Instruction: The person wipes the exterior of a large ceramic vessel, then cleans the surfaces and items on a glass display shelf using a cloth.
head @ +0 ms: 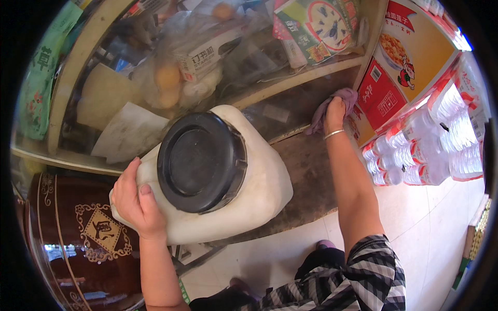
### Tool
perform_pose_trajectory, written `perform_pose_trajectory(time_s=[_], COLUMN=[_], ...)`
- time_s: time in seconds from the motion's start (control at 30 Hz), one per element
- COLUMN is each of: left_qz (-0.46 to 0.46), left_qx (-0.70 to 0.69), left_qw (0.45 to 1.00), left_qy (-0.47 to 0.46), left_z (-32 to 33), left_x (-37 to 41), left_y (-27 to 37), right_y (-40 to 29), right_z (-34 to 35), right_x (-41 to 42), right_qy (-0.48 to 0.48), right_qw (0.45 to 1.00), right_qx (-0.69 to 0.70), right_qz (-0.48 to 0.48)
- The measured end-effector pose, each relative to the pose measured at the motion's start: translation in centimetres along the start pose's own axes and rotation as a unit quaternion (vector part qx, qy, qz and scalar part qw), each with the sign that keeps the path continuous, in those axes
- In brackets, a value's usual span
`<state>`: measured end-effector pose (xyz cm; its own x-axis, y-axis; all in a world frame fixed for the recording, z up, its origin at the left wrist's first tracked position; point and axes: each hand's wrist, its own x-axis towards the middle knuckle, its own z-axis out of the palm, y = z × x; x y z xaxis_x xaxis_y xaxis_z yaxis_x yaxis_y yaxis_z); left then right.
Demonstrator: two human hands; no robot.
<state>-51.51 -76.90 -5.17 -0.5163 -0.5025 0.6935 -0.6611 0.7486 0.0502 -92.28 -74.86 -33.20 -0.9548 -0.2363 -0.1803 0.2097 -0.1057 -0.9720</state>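
Observation:
A white plastic jug [268,186] with a wide black screw lid [196,161] stands on a dark wooden bench [311,167], tilted towards the cabinet or seen at a slant; I cannot tell which. Against the jug's left side rests my left hand [138,200], its fingers over the edge and the thumb on top. My right hand [335,114], a silver bangle at the wrist, holds a crumpled purple cloth [346,97] at the right end of the bench, by the cabinet's lower front.
Behind the jug is a glass-fronted cabinet [299,81] with bags, papers and a stapler box [206,56]. A brown glazed vessel [89,272] stands left. Printed cartons [420,50] and wrapped packs of plastic bottles [424,151] are at right, above the tiled floor [412,225].

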Motion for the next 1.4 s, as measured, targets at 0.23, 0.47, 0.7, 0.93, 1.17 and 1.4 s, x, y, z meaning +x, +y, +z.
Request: perform_pose_trajectory(time_s=[0.23,0.47,0.7,0.93,1.17,1.4], left_qz=[-0.075,-0.077,-0.058,-0.064,-0.086,-0.099], left_qx=[-0.062,-0.112,-0.049,-0.041,-0.069,-0.093], left_qw=[0.995,0.991,0.997,0.997,0.994,0.991], left_qy=[-0.001,0.002,-0.009,-0.012,-0.001,0.001], left_z=[0.3,2.1,0.6,0.0,0.7,1.0], left_x=[-1.4,-0.1,-1.1,-0.9,-1.1,-1.0], left_y=[-0.6,0.4,-0.7,-0.5,-0.3,-0.3], right_y=[-0.8,17.3,10.5,3.1,1.9,9.5], right_z=[0.4,-1.6,4.3,-1.6,2.8,-0.8], right_x=[3.9,8.5,-9.6,0.3,-10.5,-8.9], right_qy=[0.077,0.046,-0.046,0.034,-0.090,-0.418], right_qw=[0.811,0.667,0.886,0.992,0.929,0.709], right_qx=[-0.323,-0.719,-0.445,0.095,-0.110,-0.459], right_qz=[-0.482,-0.191,-0.120,0.082,-0.341,-0.334])
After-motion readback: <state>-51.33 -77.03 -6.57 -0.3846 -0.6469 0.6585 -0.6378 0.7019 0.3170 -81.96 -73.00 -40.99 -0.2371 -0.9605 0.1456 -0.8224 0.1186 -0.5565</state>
